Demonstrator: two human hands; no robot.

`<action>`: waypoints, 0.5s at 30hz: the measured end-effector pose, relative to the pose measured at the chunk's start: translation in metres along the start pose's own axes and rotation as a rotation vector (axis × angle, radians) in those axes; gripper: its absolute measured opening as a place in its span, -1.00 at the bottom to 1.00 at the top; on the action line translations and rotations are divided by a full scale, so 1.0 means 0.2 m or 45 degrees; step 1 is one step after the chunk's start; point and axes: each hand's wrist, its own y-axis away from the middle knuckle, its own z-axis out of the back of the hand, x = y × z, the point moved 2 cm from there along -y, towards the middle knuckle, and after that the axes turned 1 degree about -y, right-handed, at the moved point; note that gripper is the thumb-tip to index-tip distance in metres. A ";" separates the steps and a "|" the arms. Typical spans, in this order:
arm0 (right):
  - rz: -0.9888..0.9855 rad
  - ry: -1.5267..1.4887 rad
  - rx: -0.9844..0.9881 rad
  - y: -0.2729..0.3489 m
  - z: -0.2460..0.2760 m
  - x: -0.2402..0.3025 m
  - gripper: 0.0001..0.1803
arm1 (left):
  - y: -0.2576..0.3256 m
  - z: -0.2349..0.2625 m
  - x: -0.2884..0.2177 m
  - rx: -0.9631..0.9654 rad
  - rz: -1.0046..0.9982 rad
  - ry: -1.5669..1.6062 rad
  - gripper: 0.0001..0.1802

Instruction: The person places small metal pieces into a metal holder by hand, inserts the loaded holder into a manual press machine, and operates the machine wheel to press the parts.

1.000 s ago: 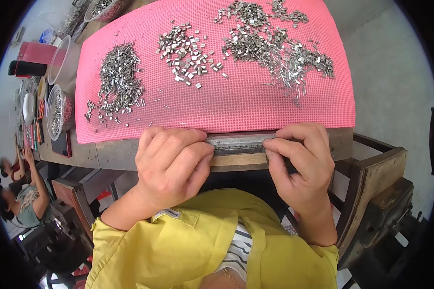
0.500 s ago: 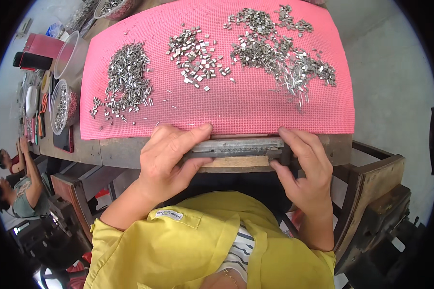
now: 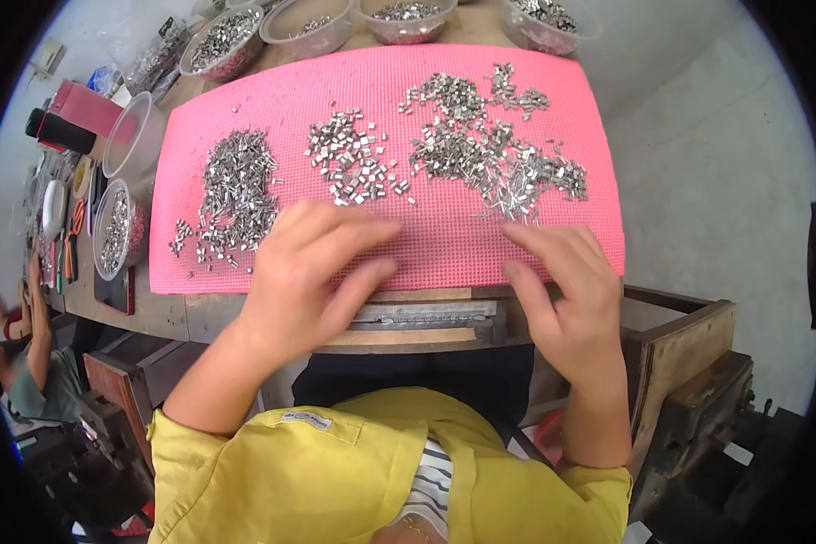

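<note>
My left hand (image 3: 310,263) hovers over the near edge of a pink textured mat (image 3: 290,77), thumb and forefinger apart with nothing visible between them. Opposite it, my right hand (image 3: 567,295) is likewise spread at the mat's near right part. Below and between them, a grey metal bar (image 3: 426,314) with a groove lies along the table's front edge, touched by neither hand. Small metal pieces lie on the mat in heaps: a pile of pins (image 3: 238,186) at left, blocky bits (image 3: 352,163) in the middle, a mixed pile (image 3: 458,150) at right.
Clear plastic bowls with metal pieces (image 3: 408,25) line the far side; another bowl (image 3: 118,231) stands at left beside a phone (image 3: 116,292), orange-handled tool (image 3: 77,218) and black cylinder (image 3: 59,133). A wooden drawer (image 3: 680,349) juts out at right. Another person (image 3: 41,363) sits far left.
Both hands have left the grey metal bar and moved up over the mat. The view has shifted, bringing more bowls at the back into sight.
</note>
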 end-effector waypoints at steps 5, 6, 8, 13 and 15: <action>0.220 0.422 -0.026 -0.19 -0.18 -0.06 -0.57 | -0.26 -0.20 0.11 -0.060 -0.095 -0.239 -0.70; 0.228 0.425 -0.032 -0.19 -0.18 -0.05 -0.57 | -0.26 -0.22 0.11 0.021 -0.093 -0.225 -0.70; 0.223 0.470 0.122 -0.17 -0.20 -0.05 -0.53 | -0.25 -0.24 0.08 0.108 -0.138 -0.264 -0.66; 0.253 0.217 0.280 -0.05 -0.12 0.01 -0.57 | -0.13 -0.17 -0.01 0.217 -0.170 -0.140 -0.66; 0.254 0.166 0.247 -0.04 -0.09 -0.01 -0.61 | -0.12 -0.13 0.00 0.174 -0.123 0.056 -0.65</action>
